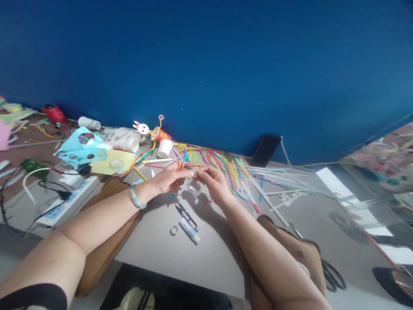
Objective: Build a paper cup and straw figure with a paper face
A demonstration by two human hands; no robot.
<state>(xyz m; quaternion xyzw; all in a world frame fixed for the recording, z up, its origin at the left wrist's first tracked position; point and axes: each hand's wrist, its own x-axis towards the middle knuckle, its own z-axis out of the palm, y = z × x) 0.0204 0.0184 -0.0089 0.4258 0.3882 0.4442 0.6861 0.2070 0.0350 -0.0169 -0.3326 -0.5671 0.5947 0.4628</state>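
My left hand (172, 177) is closed around thin orange sticks (176, 187), with a blue end poking out below the fingers; whether they are straws or pipe cleaners I cannot tell. Close beside it, my right hand (211, 181) pinches with thumb and fingertips at something too small to make out. The fingertips of both hands nearly meet above the table. A clear round object (194, 187), perhaps a tape roll, shows just under them. Nearer to me lie dark thread snips (188, 216), a glue stick (189, 231) and its small clear cap (174, 230).
Many coloured sticks (226, 161) spread along the blue wall. A dark phone (266, 150) leans there. Left are paper cups (165, 147), cut blue felt (79, 148) and a power strip (69, 200) with cables. Black-handled scissors (334, 275) lie at right.
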